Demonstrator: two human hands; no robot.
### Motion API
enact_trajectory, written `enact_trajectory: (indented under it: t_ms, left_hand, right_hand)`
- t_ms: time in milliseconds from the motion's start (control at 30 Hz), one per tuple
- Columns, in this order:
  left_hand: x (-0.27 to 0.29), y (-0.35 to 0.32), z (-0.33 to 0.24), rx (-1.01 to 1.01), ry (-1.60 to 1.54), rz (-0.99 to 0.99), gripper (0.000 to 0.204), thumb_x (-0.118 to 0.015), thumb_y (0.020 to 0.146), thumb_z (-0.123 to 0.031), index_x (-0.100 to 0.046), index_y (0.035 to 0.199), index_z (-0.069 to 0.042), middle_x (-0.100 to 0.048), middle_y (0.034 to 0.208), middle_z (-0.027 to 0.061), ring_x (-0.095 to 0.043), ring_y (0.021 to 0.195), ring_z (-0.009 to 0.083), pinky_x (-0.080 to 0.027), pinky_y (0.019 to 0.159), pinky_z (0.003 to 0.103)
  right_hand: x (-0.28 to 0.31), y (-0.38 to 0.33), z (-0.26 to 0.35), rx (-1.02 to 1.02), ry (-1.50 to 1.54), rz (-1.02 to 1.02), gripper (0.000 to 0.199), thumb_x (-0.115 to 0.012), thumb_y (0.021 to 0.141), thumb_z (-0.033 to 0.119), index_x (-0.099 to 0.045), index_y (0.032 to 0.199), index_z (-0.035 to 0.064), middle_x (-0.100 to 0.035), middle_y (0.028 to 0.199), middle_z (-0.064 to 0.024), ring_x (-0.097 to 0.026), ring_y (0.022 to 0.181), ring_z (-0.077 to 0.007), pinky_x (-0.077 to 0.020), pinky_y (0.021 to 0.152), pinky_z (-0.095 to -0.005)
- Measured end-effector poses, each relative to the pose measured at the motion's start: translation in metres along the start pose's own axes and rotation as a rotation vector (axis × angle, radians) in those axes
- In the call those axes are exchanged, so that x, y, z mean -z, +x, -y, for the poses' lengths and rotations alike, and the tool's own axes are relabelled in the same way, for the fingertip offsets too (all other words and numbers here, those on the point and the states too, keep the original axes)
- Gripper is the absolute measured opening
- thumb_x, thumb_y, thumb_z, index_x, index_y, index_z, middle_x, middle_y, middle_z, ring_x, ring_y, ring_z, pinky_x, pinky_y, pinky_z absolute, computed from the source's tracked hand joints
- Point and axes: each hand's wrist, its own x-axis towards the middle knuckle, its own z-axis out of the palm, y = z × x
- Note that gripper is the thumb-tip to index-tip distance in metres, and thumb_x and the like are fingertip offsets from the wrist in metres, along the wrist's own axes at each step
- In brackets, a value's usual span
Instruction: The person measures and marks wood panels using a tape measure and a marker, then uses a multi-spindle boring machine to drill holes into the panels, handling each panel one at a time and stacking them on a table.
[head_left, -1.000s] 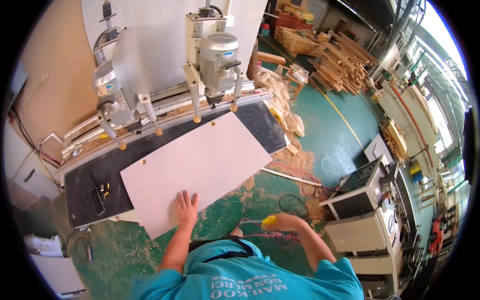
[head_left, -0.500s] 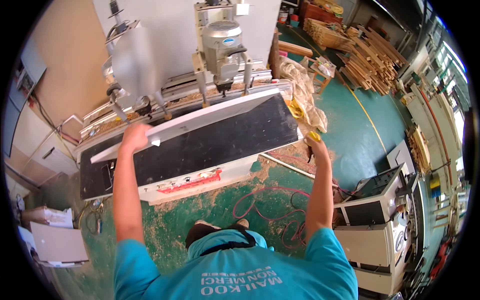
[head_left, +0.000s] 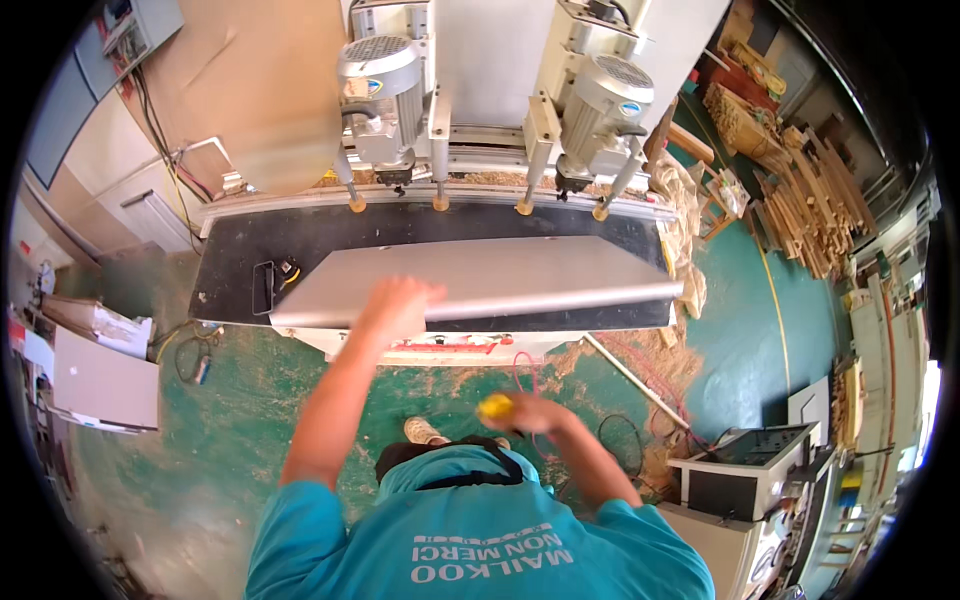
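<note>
A long pale grey panel [head_left: 500, 262] with angled ends lies across the black top of the machine table [head_left: 225, 265]. My left hand [head_left: 398, 308] is at its near edge, the fingers bent over it and somewhat blurred. Held out low over the floor in front of me, my right hand [head_left: 525, 412] is closed round a small yellow tool [head_left: 494, 407]; blur hides its exact kind. Left of the panel, a black rectangular frame [head_left: 263, 288] and a small yellow-and-black item [head_left: 289, 270] rest on the tabletop.
Two grey motor heads [head_left: 382, 95] [head_left: 606, 105] with rods and round feet stand behind the panel. A pink hose [head_left: 524, 370] and a white pipe [head_left: 635, 378] are on the sawdust-strewn floor. At right are a machine cabinet [head_left: 745, 470] and stacked timber [head_left: 815, 205].
The panel has tipped over from standing on edge and now lies toward me. My left hand stays with it; my right hand has come inward from the panel's right end with the yellow tool.
</note>
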Motion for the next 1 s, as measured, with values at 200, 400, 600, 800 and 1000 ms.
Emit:
enact_trajectory:
  t_ms: [200, 400, 600, 800, 1000]
  left_hand:
    - [-0.255, -0.047, -0.003, -0.17, 0.061, -0.432, 0.057, -0.059, 0.085, -0.013, -0.05, 0.139, -0.028, -0.052, 0.14, 0.0011, -0.044, 0.133, 0.0329, -0.041, 0.101, 0.049]
    - [-0.281, -0.038, -0.028, 0.023, 0.091, -0.371, 0.05, -0.056, 0.086, -0.019, -0.054, 0.135, -0.03, -0.048, 0.143, 0.0038, -0.038, 0.138, 0.0328, -0.025, 0.114, 0.058]
    - [-0.265, -0.07, -0.015, 0.644, -0.025, -0.455, 0.078, -0.074, 0.076, -0.034, -0.043, 0.144, -0.012, -0.037, 0.153, 0.0118, -0.034, 0.141, 0.0351, -0.016, 0.116, 0.061]
    - [-0.361, -0.137, 0.032, 1.858, -0.665, -0.577, 0.08, -0.064, 0.091, -0.038, -0.023, 0.152, -0.008, -0.033, 0.152, 0.0178, -0.04, 0.134, 0.0409, -0.038, 0.104, 0.055]
    - [-0.337, 0.002, -0.042, 1.642, -1.295, -1.435, 0.069, -0.053, 0.096, -0.032, -0.014, 0.152, -0.016, -0.04, 0.142, 0.0177, -0.05, 0.118, 0.0373, -0.049, 0.091, 0.055]
  right_hand:
    - [0.111, -0.15, -0.1, -0.639, -0.336, -0.812, 0.031, -0.066, 0.088, 0.036, -0.07, 0.099, 0.0071, -0.07, 0.08, -0.0096, -0.063, 0.065, -0.023, -0.051, 0.063, -0.0382]
    - [0.059, -0.091, 0.007, -0.637, -0.336, -0.282, 0.05, -0.063, 0.086, 0.054, -0.067, 0.115, 0.0134, -0.071, 0.103, -0.0148, -0.068, 0.092, -0.0315, -0.0524, 0.08, -0.0417]
    - [0.154, -0.068, -0.154, -0.573, -0.457, -0.532, 0.046, -0.064, 0.087, 0.049, -0.064, 0.111, 0.0105, -0.07, 0.096, -0.014, -0.067, 0.088, -0.0262, -0.0522, 0.075, -0.0398]
    - [0.368, -0.07, -0.264, -0.978, -0.479, -1.149, 0.058, -0.061, 0.086, 0.037, -0.045, 0.137, 0.0148, -0.058, 0.128, -0.0232, -0.063, 0.105, -0.0417, -0.0508, 0.084, -0.0498]
    - [0.412, 0.081, -0.248, -0.403, -1.112, -0.983, 0.069, -0.064, 0.083, 0.029, -0.038, 0.146, 0.0156, -0.049, 0.137, -0.0181, -0.049, 0.125, -0.0355, -0.0397, 0.104, -0.0474]
